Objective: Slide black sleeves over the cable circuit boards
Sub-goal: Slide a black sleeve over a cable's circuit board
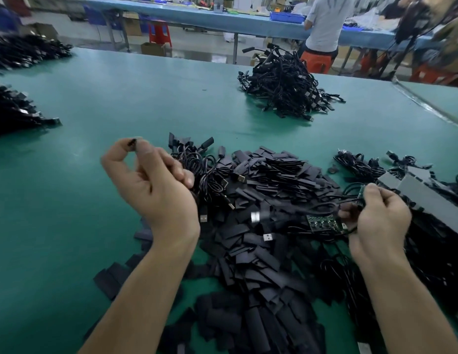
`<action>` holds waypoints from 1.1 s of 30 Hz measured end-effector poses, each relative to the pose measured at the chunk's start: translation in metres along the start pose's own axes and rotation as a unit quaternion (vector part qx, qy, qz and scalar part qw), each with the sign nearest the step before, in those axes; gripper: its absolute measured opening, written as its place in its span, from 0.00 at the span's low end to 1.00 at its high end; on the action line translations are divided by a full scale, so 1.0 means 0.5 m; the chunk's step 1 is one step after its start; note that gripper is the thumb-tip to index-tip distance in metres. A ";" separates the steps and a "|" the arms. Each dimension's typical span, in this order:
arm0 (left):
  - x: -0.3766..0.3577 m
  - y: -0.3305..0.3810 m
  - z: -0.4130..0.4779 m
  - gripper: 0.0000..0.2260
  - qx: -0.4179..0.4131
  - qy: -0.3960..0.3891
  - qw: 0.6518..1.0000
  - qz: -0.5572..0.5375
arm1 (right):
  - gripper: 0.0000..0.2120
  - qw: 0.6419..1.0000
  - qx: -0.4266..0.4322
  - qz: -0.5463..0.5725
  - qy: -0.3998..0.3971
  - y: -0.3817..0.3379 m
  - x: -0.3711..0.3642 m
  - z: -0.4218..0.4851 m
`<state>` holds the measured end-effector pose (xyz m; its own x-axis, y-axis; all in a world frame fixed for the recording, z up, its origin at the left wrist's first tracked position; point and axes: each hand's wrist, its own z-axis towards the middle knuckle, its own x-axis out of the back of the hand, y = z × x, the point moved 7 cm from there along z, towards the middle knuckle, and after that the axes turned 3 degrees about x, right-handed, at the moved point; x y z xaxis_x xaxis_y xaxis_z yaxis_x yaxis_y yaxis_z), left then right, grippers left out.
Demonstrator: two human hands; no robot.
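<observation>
A big heap of flat black sleeves (268, 190) lies on the green table (115, 103) in front of me. My left hand (151, 187) is raised left of the heap and pinches a small black piece (132, 143) between thumb and forefinger; black cables (210, 180) with USB plugs hang from its curled fingers. My right hand (376, 215) grips a black cable beside a green circuit board (323, 222), which lies on the heap just left of the fingers. A second small green board (361, 194) shows at its thumb.
A finished pile of sleeved cables (284, 88) sits at the far middle of the table. More black piles (15, 111) lie at the left edge. A grey box (412, 182) and loose cables are at the right. A person (325, 21) stands at a far blue bench.
</observation>
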<state>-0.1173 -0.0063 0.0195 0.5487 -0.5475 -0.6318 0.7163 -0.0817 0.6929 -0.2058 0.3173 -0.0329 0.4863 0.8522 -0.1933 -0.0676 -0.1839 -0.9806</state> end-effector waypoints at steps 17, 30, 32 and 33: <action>-0.038 -0.139 -0.104 0.10 0.161 -0.379 0.860 0.303 | 0.12 0.807 0.243 -0.452 -0.292 -0.001 -0.088 -0.054; -0.051 -0.117 -0.111 0.11 0.039 -0.392 0.831 0.393 | 0.14 0.772 0.266 -0.472 -0.333 0.004 -0.090 -0.056; -0.051 -0.116 -0.114 0.12 0.052 -0.389 0.841 0.373 | 0.11 0.809 0.292 -0.416 -0.296 -0.012 -0.084 -0.052; -0.050 -0.117 -0.116 0.13 0.064 -0.389 0.846 0.360 | 0.10 0.826 0.299 -0.389 -0.276 -0.020 -0.080 -0.051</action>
<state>-0.1479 0.0606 -0.0251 0.3378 -0.8719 0.3544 0.2378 0.4434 0.8642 -0.2025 0.2727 -0.0145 0.1243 0.7221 0.6806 -0.4197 0.6598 -0.6233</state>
